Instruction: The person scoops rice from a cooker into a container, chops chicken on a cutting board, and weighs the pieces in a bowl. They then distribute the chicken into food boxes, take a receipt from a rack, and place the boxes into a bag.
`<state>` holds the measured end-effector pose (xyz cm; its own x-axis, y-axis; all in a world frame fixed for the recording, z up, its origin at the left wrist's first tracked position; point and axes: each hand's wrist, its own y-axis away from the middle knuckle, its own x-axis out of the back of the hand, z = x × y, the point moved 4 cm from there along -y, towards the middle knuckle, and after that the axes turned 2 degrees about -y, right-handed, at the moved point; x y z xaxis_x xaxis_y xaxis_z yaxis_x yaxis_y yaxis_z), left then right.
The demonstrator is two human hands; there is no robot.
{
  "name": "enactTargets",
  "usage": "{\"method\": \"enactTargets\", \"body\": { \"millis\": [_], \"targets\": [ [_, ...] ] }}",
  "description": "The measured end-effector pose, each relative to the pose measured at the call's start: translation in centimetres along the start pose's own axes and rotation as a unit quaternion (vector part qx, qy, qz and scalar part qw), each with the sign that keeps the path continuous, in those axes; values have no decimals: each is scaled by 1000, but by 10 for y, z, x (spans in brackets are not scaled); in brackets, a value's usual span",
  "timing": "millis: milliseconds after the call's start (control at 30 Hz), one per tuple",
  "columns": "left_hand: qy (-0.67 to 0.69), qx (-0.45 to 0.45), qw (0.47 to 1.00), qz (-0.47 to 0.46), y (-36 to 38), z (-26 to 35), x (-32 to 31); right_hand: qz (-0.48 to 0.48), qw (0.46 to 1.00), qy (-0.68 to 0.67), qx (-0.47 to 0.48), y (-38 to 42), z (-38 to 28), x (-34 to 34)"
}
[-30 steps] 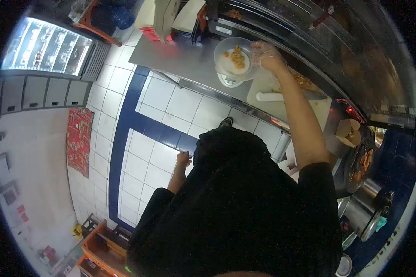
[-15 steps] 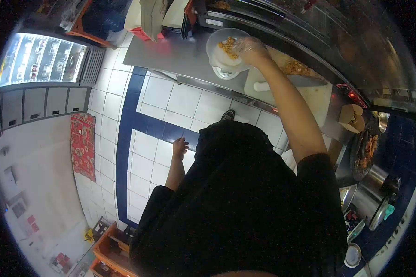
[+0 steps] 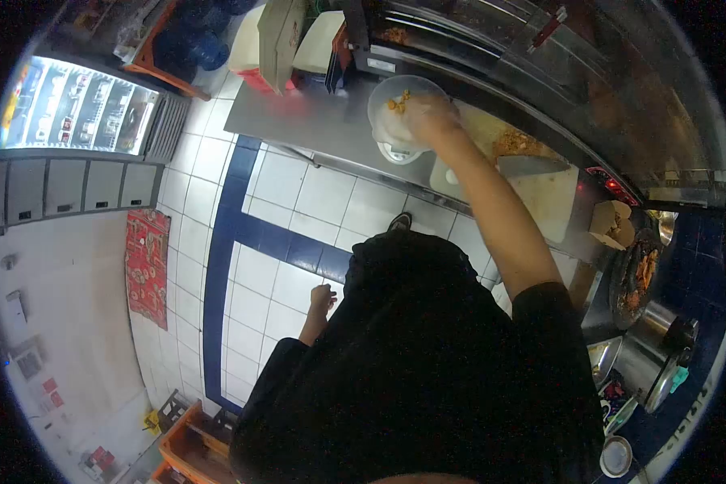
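Observation:
Over a translucent round bowl (image 3: 381,98) is my right hand (image 3: 432,121), in a clear plastic glove and smeared by motion; its fingers and anything in them do not show clearly. Small golden-brown food pieces (image 3: 398,103) lie in the bowl, which rests on a white kitchen scale (image 3: 401,154). Just right of that hand, a pale cutting board (image 3: 550,202) carries chopped brown food (image 3: 518,143) and a broad-bladed knife (image 3: 532,166) with a white handle. My left hand (image 3: 323,298) hangs low beside my body above the tiled floor, fingers curled in, nothing visible in it.
The steel counter (image 3: 282,121) runs under a glass-fronted cabinet (image 3: 597,105). Stacked boxes (image 3: 319,44) stand at its left end. To the right are a cardboard box of food (image 3: 611,224), a dark stone mortar (image 3: 625,294) and a metal pot (image 3: 647,355). Orange crates (image 3: 194,440) sit at lower left.
My right hand has shifted over the bowl and is now blurred, and fewer food pieces show beside it. My left hand's fingers have curled in more. The whole view has shifted slightly.

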<state>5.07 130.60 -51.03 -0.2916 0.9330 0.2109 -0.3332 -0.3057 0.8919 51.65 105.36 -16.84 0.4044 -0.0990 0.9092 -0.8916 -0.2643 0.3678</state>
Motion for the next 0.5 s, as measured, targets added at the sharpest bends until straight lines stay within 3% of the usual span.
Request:
{"method": "enactTargets", "body": {
  "millis": [100, 233, 267, 367, 500],
  "targets": [
    [27, 3, 1000, -3, 0, 11, -1, -5, 999, 52, 13, -26, -5, -43],
    [91, -4, 996, -8, -2, 40, -12, -42, 988, 133, 68, -4, -21, -25],
    [95, -6, 995, -9, -1, 50, -15, -50, 998, -10, -28, -41, -7, -59],
    [66, -19, 998, -5, -2, 64, -23, 18, 999, 19, 18, -15, -15, -33],
    [53, -31, 997, -38, -12, 56, -23, -15, 998, -55, -23, -11, -11, -30]
  ]
}}
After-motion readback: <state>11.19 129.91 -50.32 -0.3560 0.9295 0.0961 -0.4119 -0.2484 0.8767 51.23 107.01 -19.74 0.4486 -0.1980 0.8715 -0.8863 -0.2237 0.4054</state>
